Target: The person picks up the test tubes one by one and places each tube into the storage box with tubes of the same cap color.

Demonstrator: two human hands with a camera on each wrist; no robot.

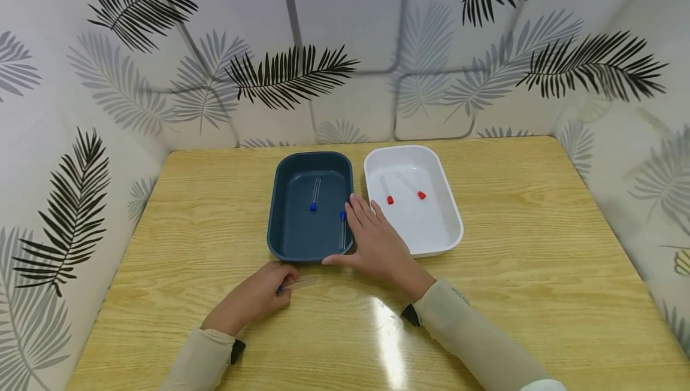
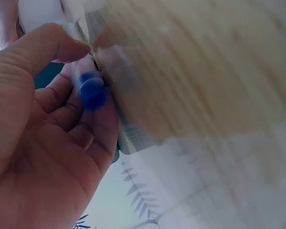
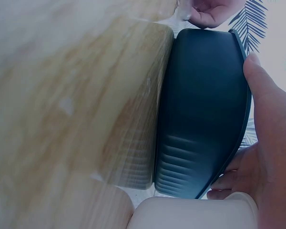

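Low over the table in front of the dark tray, my left hand (image 1: pixel 259 295) holds a clear test tube (image 1: pixel 303 282) with a blue cap (image 2: pixel 92 93) between thumb and fingers. The cap end lies at the fingers and the glass points right. My right hand (image 1: pixel 380 247) rests at the near right corner of the dark blue tray (image 1: pixel 275 217), fingers straight along its right rim and thumb (image 3: pixel 260 78) on its near rim. Two blue-capped test tubes lie inside that tray: one tube (image 1: pixel 315 193) near the middle, another tube (image 1: pixel 342 232) along the right wall.
A white tray (image 1: pixel 450 217) stands just right of the dark one. In it lie two test tubes with red caps, one cap (image 1: pixel 390 200) left of the other cap (image 1: pixel 421 195). Leaf-patterned cloth (image 1: pixel 345 103) rises behind the wooden table (image 1: pixel 539 247).
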